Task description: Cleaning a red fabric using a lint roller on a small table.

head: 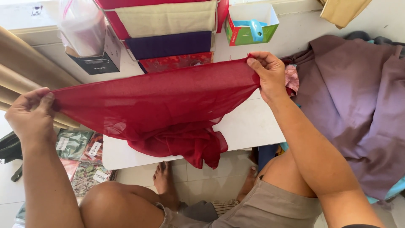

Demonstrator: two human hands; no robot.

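Each hand, left hand and right hand, pinches a corner of the red cloth, stretched taut between them above the worktop, seemingly mid-fold; bringing the corners together looks next.

Tabletop: middle hidden under the red cloth. Folded stack behind the cloth: top cut by the upper edge, lowest piece half covered. Plastic bag left of the stack: blurred, contents unclear. Packets below the tabletop: labels too small to tell.
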